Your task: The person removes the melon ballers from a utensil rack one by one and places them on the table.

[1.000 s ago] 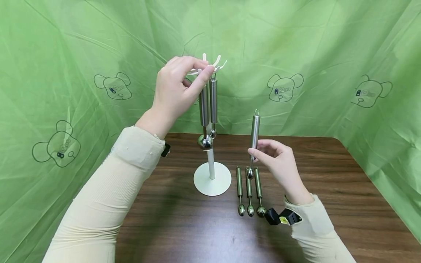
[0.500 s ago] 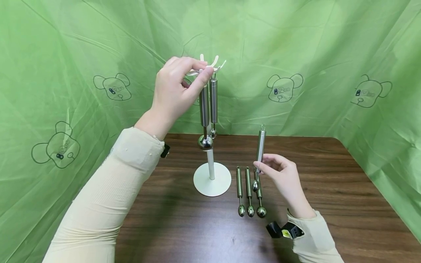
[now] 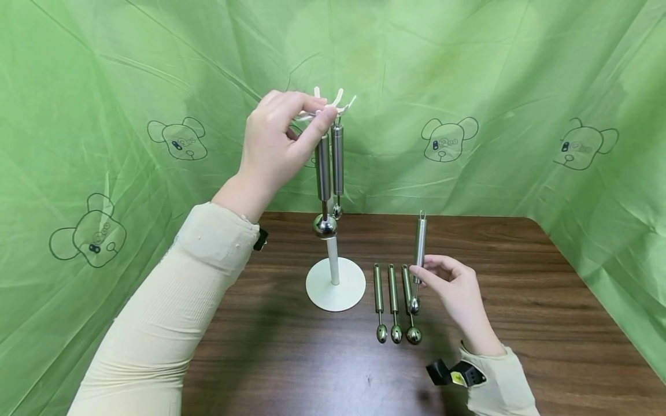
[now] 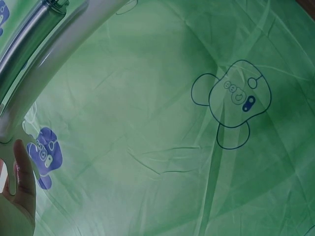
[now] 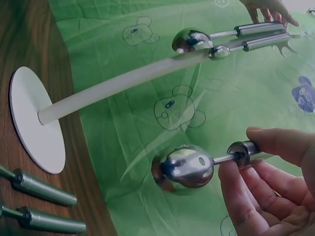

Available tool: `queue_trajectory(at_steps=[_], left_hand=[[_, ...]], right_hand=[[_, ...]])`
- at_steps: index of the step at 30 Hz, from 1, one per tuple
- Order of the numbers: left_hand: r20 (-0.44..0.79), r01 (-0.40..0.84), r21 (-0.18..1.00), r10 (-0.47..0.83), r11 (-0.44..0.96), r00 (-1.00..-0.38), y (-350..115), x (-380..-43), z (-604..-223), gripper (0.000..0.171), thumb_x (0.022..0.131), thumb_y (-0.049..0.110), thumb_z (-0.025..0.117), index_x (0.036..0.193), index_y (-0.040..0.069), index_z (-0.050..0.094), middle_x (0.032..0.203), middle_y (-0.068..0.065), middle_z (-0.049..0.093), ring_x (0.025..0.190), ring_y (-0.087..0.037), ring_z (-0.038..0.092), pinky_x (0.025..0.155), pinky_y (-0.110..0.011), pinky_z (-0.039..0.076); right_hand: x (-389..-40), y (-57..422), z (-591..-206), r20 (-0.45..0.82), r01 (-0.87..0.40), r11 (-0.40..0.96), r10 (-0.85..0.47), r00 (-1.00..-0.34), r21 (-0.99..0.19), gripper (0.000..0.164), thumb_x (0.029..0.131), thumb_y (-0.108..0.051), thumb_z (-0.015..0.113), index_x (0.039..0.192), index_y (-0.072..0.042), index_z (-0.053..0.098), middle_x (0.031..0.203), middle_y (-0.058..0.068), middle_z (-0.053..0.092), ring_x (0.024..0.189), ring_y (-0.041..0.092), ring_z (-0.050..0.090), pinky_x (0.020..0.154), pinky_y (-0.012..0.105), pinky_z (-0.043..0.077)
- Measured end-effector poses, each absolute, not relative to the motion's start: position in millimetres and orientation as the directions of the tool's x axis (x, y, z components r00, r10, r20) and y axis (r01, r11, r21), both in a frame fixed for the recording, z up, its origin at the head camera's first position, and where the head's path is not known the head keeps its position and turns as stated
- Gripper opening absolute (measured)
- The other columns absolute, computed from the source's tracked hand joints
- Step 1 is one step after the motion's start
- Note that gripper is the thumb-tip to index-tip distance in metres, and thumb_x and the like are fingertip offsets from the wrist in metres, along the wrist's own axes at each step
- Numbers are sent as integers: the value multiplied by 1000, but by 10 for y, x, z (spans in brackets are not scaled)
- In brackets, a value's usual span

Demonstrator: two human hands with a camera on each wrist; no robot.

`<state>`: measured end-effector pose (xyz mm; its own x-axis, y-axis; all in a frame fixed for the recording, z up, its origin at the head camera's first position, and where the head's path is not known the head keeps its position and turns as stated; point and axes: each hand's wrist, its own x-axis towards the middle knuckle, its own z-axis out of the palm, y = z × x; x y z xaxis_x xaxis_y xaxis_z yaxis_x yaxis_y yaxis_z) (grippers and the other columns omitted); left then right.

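Observation:
My left hand (image 3: pixel 283 130) pinches the hooked top of a white utensil stand (image 3: pixel 333 263). Below its fingers hang two steel melon ballers: one with a large round scoop (image 3: pixel 325 225), the other with a small scoop (image 3: pixel 337 211). In the left wrist view only part of the left hand (image 4: pixel 22 196) shows, at the lower left. To the right, my right hand (image 3: pixel 455 294) pinches the lower handle of a melon baller (image 3: pixel 420 240), loop up and scoop down. Close up in the right wrist view, its scoop (image 5: pixel 187 168) has a small hole.
Several more melon ballers lie side by side on the brown wooden table (image 3: pixel 291 364), right of the stand's round base (image 3: pixel 335 294); one is the nearest lying melon baller (image 3: pixel 407 289). Green cloth (image 3: pixel 385 69) with bear drawings encloses the back and sides.
My right hand has moved down and to the right with the melon baller, away from the stand. The left hand stays at the stand's top, which has shifted slightly left.

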<state>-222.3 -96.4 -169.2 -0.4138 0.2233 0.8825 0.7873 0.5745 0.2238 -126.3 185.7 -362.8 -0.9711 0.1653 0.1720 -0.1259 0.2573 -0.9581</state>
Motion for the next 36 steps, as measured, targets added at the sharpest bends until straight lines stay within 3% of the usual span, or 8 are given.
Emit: queue_trajectory(at_steps=[5, 13, 29, 36], left_hand=[[880, 780, 230, 218, 582, -423, -967, -2219, -1695, 24, 94, 30, 66, 93, 7, 74, 107, -3, 76, 91, -18, 61, 62, -25, 50], [885, 786, 219, 222, 578, -409, -974, -2223, -1704, 24, 95, 29, 66, 92, 7, 74, 108, -3, 76, 91, -19, 61, 62, -29, 51], [898, 804, 190, 232, 563, -374, -974, -2217, -1706, 24, 95, 29, 65, 92, 7, 73, 107, -4, 76, 87, -23, 58, 60, -29, 49], [901, 805, 183, 231, 564, -367, -976, -2226, -1706, 24, 95, 28, 64, 91, 7, 73, 107, -4, 76, 86, -23, 57, 60, -25, 48]], right_hand=[[-1262, 1919, -3697, 139, -76, 301, 194, -971, -951, 34, 86, -15, 77, 111, 6, 66, 74, -22, 66, 65, 4, 68, 65, 20, 56], [-1275, 2004, -3789, 83, -10, 331, 205, -975, -943, 39, 88, -18, 76, 116, 6, 64, 78, -20, 66, 63, 3, 67, 67, 19, 56], [-1324, 2149, -3966, -6, 103, 390, 243, -970, -915, 42, 88, -19, 75, 118, 9, 63, 90, 1, 71, 64, 2, 66, 66, 23, 59], [-1358, 2184, -4046, -30, 125, 397, 238, -971, -909, 41, 88, -16, 75, 117, 10, 63, 87, 3, 73, 62, 6, 67, 64, 26, 60]])
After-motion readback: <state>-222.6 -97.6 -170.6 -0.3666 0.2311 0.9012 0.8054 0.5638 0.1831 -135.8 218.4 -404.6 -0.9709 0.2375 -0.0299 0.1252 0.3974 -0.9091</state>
